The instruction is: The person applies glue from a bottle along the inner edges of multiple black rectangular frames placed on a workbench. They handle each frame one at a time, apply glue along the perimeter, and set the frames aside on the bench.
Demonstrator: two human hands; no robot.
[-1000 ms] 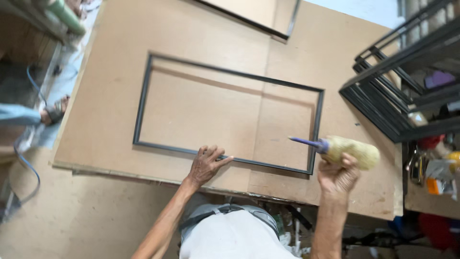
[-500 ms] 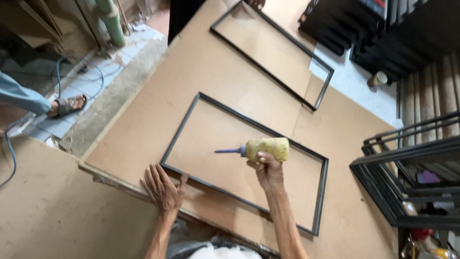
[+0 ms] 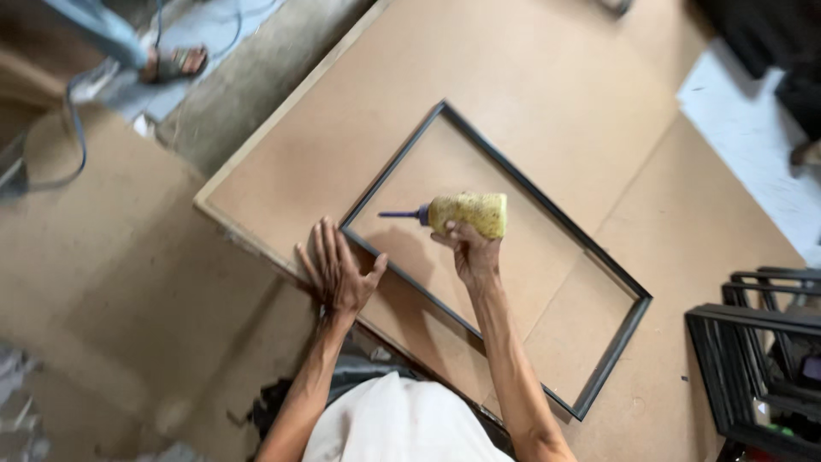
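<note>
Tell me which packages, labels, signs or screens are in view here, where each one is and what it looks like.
Squeeze bottle: the only package, held on its side in the right hand over the dark rectangular frame; rounded, mottled yellow, with a thin purple nozzle pointing left.
Labels, signs, screens: none that I can make out.

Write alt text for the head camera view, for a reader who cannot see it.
A right hand holds a yellow squeeze bottle, its purple nozzle pointing left, above a dark rectangular metal frame lying on a fibreboard sheet. The left hand presses flat beside the frame's near corner.
</note>
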